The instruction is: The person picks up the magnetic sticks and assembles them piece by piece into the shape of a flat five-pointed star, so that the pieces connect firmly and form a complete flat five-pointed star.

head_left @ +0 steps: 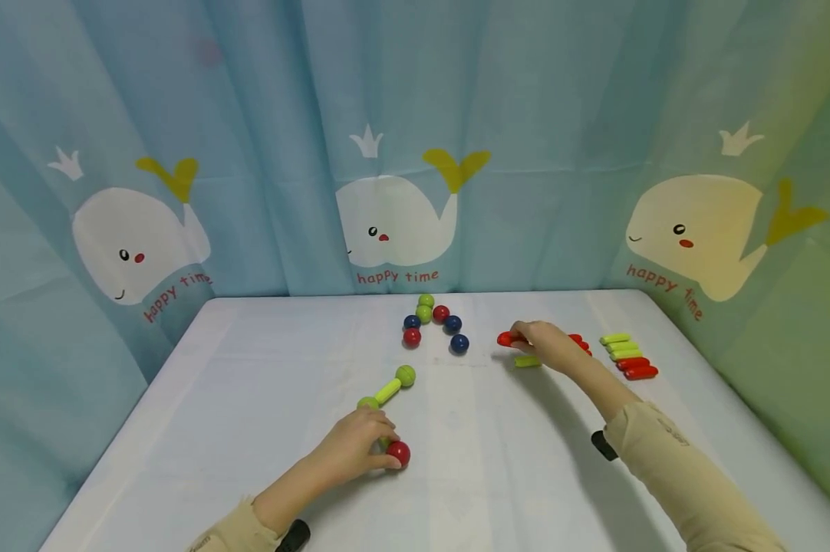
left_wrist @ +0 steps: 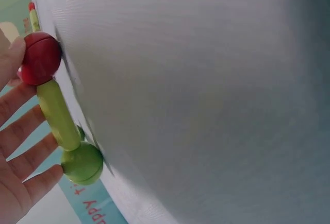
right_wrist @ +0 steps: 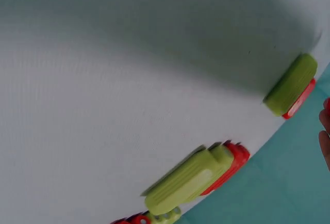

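My left hand (head_left: pixel 351 448) pinches a glossy red ball (head_left: pixel 399 455) between thumb and fingers, low on the table. In the left wrist view, a yellow-green stick (left_wrist: pixel 58 116) joins that ball to a green ball (left_wrist: pixel 82 163), and the other fingers spread behind the stick. A second yellow-green stick (head_left: pixel 388 392) runs from the green ball beside my knuckles to another green ball (head_left: pixel 406 375). Farther right, my right hand (head_left: pixel 545 345) pinches a short red stick (head_left: pixel 504 339) by its end, above the table. Only fingertips of that hand enter the right wrist view's edge.
Several loose green, red and blue balls, including a blue ball (head_left: pixel 459 343), lie at the table's back middle. A yellow-green stick (head_left: pixel 528 361) lies under my right hand. Red sticks (head_left: pixel 581 343) lie behind it, and a row of yellow-green and red sticks (head_left: pixel 640 372) farther right.
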`<state>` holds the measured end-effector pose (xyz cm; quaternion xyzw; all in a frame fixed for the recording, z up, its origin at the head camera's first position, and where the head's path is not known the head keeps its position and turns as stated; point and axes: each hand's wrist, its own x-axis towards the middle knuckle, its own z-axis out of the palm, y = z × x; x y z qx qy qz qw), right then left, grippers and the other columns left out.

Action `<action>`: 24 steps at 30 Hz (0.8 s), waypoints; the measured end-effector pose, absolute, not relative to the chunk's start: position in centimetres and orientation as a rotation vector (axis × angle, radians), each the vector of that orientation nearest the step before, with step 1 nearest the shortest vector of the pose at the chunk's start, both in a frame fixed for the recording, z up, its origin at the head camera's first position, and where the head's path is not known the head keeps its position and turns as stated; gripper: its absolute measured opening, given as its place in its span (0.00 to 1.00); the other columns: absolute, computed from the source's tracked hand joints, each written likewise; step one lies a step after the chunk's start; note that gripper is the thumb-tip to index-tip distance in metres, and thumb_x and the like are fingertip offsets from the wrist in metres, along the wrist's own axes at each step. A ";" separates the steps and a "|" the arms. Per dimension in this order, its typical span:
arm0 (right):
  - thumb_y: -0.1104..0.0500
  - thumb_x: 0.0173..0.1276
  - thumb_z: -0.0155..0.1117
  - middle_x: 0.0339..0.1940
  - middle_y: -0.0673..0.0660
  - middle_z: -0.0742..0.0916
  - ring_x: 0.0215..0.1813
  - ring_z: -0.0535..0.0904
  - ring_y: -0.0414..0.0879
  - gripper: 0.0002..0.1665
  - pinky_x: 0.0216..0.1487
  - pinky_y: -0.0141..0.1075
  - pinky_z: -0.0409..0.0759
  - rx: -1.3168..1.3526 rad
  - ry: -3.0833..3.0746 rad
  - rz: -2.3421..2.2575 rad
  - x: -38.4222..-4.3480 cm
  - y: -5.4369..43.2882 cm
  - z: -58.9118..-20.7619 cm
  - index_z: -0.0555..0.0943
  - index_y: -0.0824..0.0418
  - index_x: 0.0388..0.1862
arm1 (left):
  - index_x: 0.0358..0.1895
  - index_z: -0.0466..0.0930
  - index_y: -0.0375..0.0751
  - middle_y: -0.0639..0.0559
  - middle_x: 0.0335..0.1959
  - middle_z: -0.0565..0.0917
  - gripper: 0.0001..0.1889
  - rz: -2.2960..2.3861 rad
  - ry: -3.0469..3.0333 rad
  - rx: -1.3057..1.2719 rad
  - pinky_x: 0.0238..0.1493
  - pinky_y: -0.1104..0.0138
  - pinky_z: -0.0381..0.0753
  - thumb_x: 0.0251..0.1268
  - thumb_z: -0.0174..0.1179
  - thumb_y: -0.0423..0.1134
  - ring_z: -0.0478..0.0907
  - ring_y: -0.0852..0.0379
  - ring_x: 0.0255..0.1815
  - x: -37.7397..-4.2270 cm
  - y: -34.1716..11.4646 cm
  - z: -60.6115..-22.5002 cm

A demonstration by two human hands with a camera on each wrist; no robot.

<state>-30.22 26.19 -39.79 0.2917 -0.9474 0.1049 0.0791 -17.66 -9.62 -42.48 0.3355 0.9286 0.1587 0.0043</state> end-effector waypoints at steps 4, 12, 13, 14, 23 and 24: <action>0.69 0.57 0.67 0.33 0.59 0.85 0.34 0.79 0.49 0.11 0.41 0.43 0.82 0.879 -2.827 0.368 -29.5 25.4 -40.2 0.81 0.70 0.40 | 0.39 0.86 0.44 0.52 0.44 0.85 0.17 0.495 2.903 1.055 0.61 0.56 0.71 0.49 0.70 0.50 0.78 0.55 0.50 -17.6 -9.5 -42.4; 0.70 0.57 0.67 0.37 0.58 0.82 0.37 0.78 0.47 0.11 0.39 0.36 0.82 0.969 -2.799 0.592 -27.5 22.9 -40.5 0.82 0.66 0.41 | 0.39 0.86 0.44 0.53 0.43 0.85 0.17 0.497 2.897 1.043 0.52 0.60 0.77 0.48 0.70 0.50 0.78 0.55 0.48 -17.7 -9.5 -42.3; 0.70 0.57 0.67 0.37 0.58 0.83 0.38 0.78 0.46 0.11 0.39 0.35 0.81 0.985 -2.800 0.617 -27.1 22.5 -40.5 0.82 0.66 0.41 | 0.38 0.86 0.44 0.53 0.43 0.85 0.17 0.496 2.896 1.045 0.51 0.60 0.77 0.48 0.70 0.50 0.78 0.55 0.48 -17.7 -9.5 -42.3; 0.70 0.57 0.67 0.38 0.58 0.84 0.37 0.78 0.46 0.11 0.38 0.33 0.81 1.004 -2.802 0.649 -26.8 22.1 -40.5 0.82 0.66 0.41 | 0.38 0.86 0.44 0.53 0.42 0.85 0.17 0.496 2.894 1.049 0.51 0.61 0.77 0.48 0.70 0.50 0.78 0.55 0.47 -17.7 -9.5 -42.3; 0.68 0.59 0.66 0.38 0.55 0.87 0.35 0.76 0.41 0.11 0.37 0.28 0.77 1.088 -2.864 0.833 -24.2 18.7 -40.7 0.82 0.64 0.42 | 0.38 0.87 0.44 0.53 0.42 0.85 0.17 0.492 2.902 1.059 0.52 0.61 0.76 0.49 0.70 0.51 0.78 0.55 0.47 -17.8 -9.6 -42.3; 0.68 0.59 0.66 0.38 0.55 0.87 0.36 0.76 0.40 0.11 0.37 0.28 0.78 1.106 -2.862 0.859 -23.9 18.3 -40.8 0.82 0.64 0.42 | 0.38 0.87 0.44 0.53 0.42 0.85 0.17 0.492 2.902 1.057 0.51 0.61 0.76 0.49 0.70 0.51 0.78 0.55 0.47 -17.8 -9.6 -42.3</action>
